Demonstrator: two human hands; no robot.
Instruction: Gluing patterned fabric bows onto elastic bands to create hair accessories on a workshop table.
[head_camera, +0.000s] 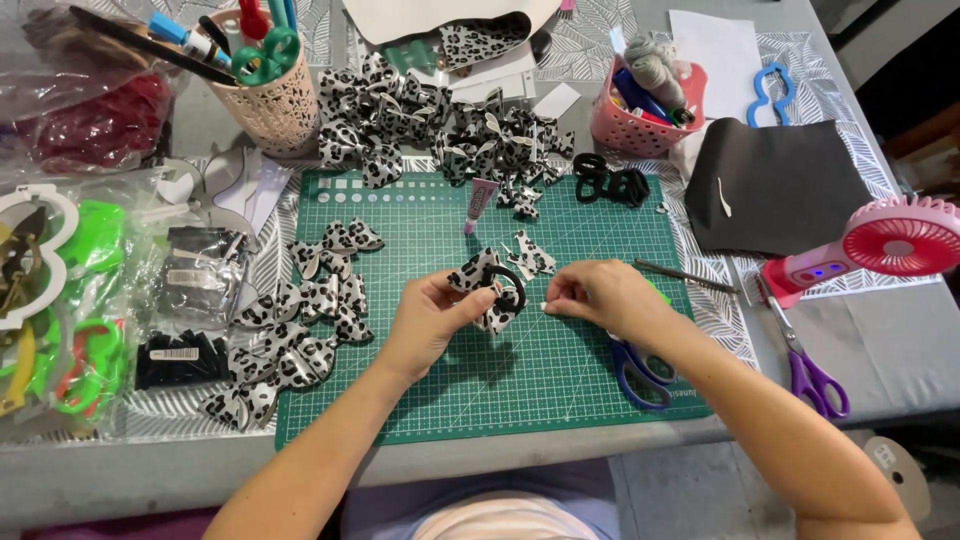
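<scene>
My left hand (430, 318) holds a leopard-print ribbon bow (484, 274) with a black elastic hair tie (510, 288) against it, above the green cutting mat (560, 370). My right hand (598, 296) is pinched shut on a small pale strip right beside the bow. Another leopard bow piece (530, 254) lies on the mat just behind my hands. A pink glue tube (480, 202) lies further back on the mat.
Finished bows are heaped at the back (440, 130) and at the mat's left (300, 330). Blue scissors (638, 370) and purple scissors (808, 370) lie right. Also here: a pink fan (880, 245), black fabric (775, 185), pink basket (645, 125), tool cup (265, 95), black hair ties (612, 183).
</scene>
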